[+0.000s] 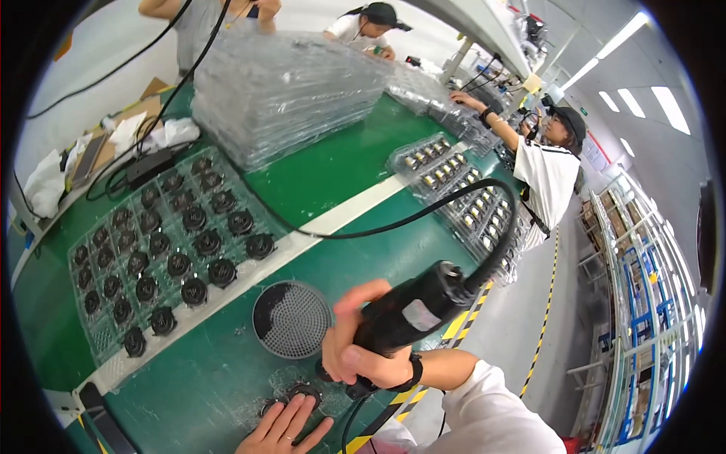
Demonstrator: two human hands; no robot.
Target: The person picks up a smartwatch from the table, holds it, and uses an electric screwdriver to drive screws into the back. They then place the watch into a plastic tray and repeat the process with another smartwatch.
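My right hand (pixel 367 344) is wrapped round a black electric screwdriver (pixel 412 310), held tilted, with a thick cable leaving its upper end. Its tip is hidden below my hand. Against the green bench, the outstretched fingers of my left hand (pixel 283 427) rest on a round black part (pixel 305 393). More dark plastic shows just left of that part, mostly covered. Beyond my hands sits a round grey dish (pixel 314 333) with a dotted bottom and a heap of tiny dark pieces, too small to name, on its left side.
A clear tray (pixel 106 325) of round black parts lies at left. Behind it rises a stack of clear trays (pixel 280 91). Trays with small white-and-yellow pieces (pixel 469 189) stand at far right. The screwdriver cable (pixel 363 233) crosses the bench. Several co-workers sit beyond; shelving (pixel 643 318) stands right.
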